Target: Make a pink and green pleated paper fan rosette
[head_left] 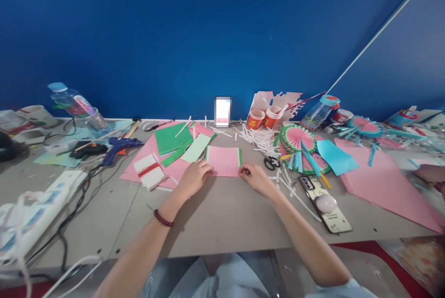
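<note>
A pink sheet of paper with green and white strips along its left and right edges lies in front of me on the grey table. At its near left corner, my left hand has its fingers closed on the paper. My right hand pinches the near right corner, fingers curled. Just left of the sheet lie a pale green strip and green paper on a larger pink sheet. Black-handled scissors rest to the right, partly under paper strips.
Watermelon-patterned paper fans, shredded white paper and red cups stand or lie right. A phone is near my right forearm. Left are a glue gun, power strip and bottle. Another person's hand shows far right.
</note>
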`<state>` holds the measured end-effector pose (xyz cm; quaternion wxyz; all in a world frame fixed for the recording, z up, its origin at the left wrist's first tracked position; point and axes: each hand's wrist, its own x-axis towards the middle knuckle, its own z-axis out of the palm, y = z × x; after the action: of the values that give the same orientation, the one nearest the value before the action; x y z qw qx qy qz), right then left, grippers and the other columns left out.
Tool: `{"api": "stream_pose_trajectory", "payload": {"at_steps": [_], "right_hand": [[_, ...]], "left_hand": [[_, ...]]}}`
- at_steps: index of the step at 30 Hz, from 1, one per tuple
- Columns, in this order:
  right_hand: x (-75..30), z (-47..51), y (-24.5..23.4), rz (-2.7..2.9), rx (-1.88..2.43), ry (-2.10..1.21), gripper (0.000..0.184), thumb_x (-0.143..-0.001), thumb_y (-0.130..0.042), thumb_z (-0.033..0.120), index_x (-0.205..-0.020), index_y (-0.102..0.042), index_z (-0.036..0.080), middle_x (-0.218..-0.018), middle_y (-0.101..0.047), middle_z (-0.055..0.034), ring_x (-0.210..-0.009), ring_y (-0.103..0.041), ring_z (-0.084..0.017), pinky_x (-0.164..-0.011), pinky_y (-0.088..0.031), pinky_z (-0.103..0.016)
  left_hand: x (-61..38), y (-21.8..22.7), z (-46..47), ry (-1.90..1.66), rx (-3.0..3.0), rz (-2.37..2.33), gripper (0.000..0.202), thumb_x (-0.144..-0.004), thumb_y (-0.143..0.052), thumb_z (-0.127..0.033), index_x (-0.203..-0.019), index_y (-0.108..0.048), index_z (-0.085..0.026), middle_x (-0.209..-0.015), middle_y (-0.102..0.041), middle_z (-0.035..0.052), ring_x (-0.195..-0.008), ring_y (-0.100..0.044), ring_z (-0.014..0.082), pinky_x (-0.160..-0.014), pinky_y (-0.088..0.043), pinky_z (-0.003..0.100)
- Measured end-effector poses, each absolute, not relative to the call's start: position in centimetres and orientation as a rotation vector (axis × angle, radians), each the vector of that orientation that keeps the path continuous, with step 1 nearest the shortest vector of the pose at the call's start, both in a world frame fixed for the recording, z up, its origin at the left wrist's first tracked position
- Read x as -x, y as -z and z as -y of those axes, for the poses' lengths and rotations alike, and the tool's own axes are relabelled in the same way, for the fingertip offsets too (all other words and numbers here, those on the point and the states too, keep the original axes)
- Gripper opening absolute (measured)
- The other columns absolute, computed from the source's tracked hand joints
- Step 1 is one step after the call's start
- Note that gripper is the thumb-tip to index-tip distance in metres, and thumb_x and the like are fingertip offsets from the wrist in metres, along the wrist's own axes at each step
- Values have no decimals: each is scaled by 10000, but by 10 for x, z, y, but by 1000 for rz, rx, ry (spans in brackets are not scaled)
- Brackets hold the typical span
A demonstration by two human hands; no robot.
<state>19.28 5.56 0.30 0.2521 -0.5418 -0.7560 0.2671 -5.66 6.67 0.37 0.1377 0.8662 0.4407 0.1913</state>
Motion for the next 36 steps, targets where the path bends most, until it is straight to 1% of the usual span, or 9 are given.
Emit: {"api": "stream_pose_trajectory", "payload": {"at_steps": [3,5,7,10,14,19,25,31,36], "right_hand": [[-194,-56,-1,2073,1473,-703,89,-754,-567,111,-733,-632,169,-715,-621,-20,-686,-555,-146,-650,-391,-229],[-195,-56,0,2106,1458,-653,88,-766,-566,111,-752,-633,166,-739,-618,-27,-715,-558,-154,-679,-396,-242],[-195,-55,0,2156,1432,-578,88,-778,-566,107,-779,-634,163,-783,-615,-38,-768,-556,-165,-729,-399,-262],[-191,-50,-3,2251,1391,-447,131,-812,-535,99,-828,-643,171,-862,-615,-56,-852,-544,-182,-797,-392,-291],[-182,-43,-6,2370,1440,-338,210,-837,-477,66,-861,-655,175,-880,-632,-64,-870,-548,-181,-792,-386,-281],[-177,-36,-9,2431,1551,-225,217,-838,-466,75,-869,-652,183,-880,-653,-50,-857,-574,-177,-766,-360,-273],[-173,-27,-10,2533,1613,-45,223,-844,-442,71,-859,-637,179,-864,-653,-74,-816,-584,-197,-763,-332,-304],[-173,-30,-10,2543,1695,-72,207,-861,-452,83,-829,-634,176,-860,-658,-66,-817,-584,-188,-731,-333,-300],[-169,-26,-14,2579,1759,28,155,-851,-493,95,-847,-628,169,-883,-650,-61,-850,-582,-197,-720,-349,-303]], "left_hand": [[51,-7,-59,-511,-2667,-1294,209,-865,-430,-91,-869,-613,-191,-884,-588,50,-917,-489,206,-795,-401,344],[44,-9,-50,-418,-2773,-1327,227,-839,-424,-41,-827,-605,-177,-872,-573,60,-908,-492,215,-814,-400,362],[36,-11,-41,-307,-2830,-1414,246,-807,-417,3,-778,-600,-159,-847,-569,79,-860,-508,224,-778,-407,374],[25,-12,-31,-207,-2847,-1533,269,-779,-412,40,-818,-608,-140,-833,-568,95,-797,-523,219,-700,-412,359],[22,-11,-30,-115,-2889,-1551,257,-801,-437,11,-927,-602,-141,-865,-574,89,-835,-531,225,-654,-416,335],[26,-12,-36,-51,-2895,-1474,242,-808,-439,17,-876,-596,-155,-904,-572,79,-848,-535,206,-591,-410,299],[20,-10,-28,-83,-2906,-1521,252,-802,-465,-3,-974,-566,-158,-886,-550,82,-857,-522,227,-533,-402,290],[20,-7,-32,-40,-2925,-1509,235,-796,-459,16,-928,-566,-148,-878,-538,79,-842,-523,218,-507,-413,281],[20,-8,-33,16,-2934,-1508,203,-806,-465,2,-912,-569,-136,-875,-535,81,-845,-529,212,-513,-429,269]]}}
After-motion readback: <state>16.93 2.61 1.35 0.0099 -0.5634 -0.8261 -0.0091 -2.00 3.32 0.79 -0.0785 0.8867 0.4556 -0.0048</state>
